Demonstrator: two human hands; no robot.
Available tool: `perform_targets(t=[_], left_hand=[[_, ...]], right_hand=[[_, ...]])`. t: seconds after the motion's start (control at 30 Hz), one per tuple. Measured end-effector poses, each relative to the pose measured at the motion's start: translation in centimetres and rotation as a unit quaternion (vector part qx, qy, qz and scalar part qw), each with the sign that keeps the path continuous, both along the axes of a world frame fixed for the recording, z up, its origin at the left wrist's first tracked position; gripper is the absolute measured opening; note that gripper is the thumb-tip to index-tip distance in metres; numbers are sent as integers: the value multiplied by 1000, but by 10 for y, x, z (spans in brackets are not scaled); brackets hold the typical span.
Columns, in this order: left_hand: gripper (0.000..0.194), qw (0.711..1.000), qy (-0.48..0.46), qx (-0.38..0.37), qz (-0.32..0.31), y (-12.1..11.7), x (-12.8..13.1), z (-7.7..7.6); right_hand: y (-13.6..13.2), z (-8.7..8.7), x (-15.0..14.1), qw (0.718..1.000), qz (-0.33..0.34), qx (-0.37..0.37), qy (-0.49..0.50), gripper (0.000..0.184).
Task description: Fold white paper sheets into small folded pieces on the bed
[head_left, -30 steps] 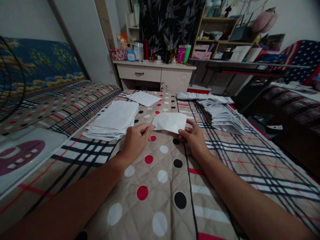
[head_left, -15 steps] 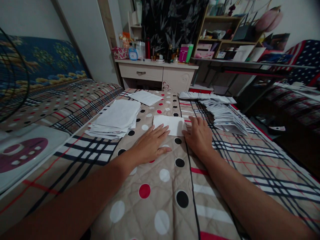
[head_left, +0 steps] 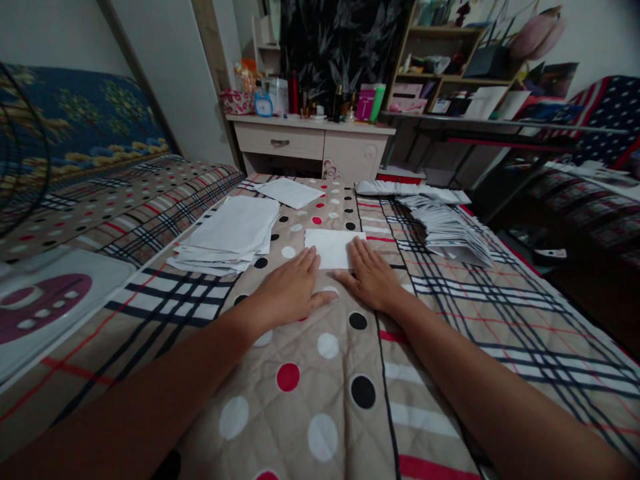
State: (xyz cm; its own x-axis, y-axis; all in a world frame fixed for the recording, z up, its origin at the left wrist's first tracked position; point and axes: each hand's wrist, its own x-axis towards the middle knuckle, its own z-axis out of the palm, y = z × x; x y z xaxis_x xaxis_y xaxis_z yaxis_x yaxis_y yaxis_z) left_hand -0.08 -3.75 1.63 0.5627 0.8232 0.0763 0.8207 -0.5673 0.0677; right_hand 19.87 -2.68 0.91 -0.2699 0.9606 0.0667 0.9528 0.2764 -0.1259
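A folded white paper (head_left: 331, 246) lies flat on the patterned quilt (head_left: 320, 373) in front of me. My left hand (head_left: 290, 291) rests flat with fingers stretched out, fingertips touching the paper's near left edge. My right hand (head_left: 370, 279) also lies flat with fingers spread, pressing on the paper's right side. Neither hand grips anything.
A loose stack of white sheets (head_left: 227, 235) lies to the left, a single sheet (head_left: 289, 192) farther back. A fanned row of folded papers (head_left: 445, 230) runs along the right. A cluttered dresser (head_left: 310, 140) and shelves (head_left: 440, 67) stand behind the bed.
Both hands let go of the raised paper and laid it flat. The right hand slid left onto the paper; both palms now lie open on it.
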Motion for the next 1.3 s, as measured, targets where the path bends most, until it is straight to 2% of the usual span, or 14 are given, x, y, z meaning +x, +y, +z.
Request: perform_targets(t=[0.07, 0.2, 0.23, 0.3, 0.37, 0.43, 0.47, 0.6, 0.73, 0.87, 1.1, 1.3], left_hand=[[84, 999, 15, 17, 33, -3, 0, 8], [61, 993, 1, 66, 103, -5, 15, 28], [57, 991, -24, 88, 93, -3, 23, 31], [53, 990, -89, 105, 14, 3, 41, 32], [58, 988, -129, 38, -74, 17, 56, 24], [69, 988, -124, -41, -82, 36, 61, 11], [72, 990, -107, -66, -67, 46, 59, 5], [75, 996, -64, -52, 43, 77, 26, -13], [58, 988, -72, 16, 135, 81, -1, -17], [49, 983, -114, 74, 120, 75, -3, -17], [44, 954, -270, 90, 96, 82, -6, -16], [60, 932, -344, 84, 75, 86, -11, -21]], right_hand=[[3, 0, 7, 999, -43, 0, -32, 77], [4, -1, 6, 997, -60, 18, -48, 71], [4, -2, 6, 997, -59, 26, -45, 70], [3, -4, 6, 997, -47, 37, -38, 67], [2, -6, 7, 998, -32, 39, -30, 64], [3, -8, 9, 998, -26, 43, -21, 63], [3, -8, 10, 998, -29, 47, -15, 62], [4, -8, 10, 998, -42, 48, 7, 62], [1, -2, 10, 998, -39, 31, 34, 66], [-1, 2, 10, 995, -17, 57, 77, 65], [3, 3, 9, 988, 39, 96, 117, 44], [5, 7, 12, 981, 49, 113, 153, 34]])
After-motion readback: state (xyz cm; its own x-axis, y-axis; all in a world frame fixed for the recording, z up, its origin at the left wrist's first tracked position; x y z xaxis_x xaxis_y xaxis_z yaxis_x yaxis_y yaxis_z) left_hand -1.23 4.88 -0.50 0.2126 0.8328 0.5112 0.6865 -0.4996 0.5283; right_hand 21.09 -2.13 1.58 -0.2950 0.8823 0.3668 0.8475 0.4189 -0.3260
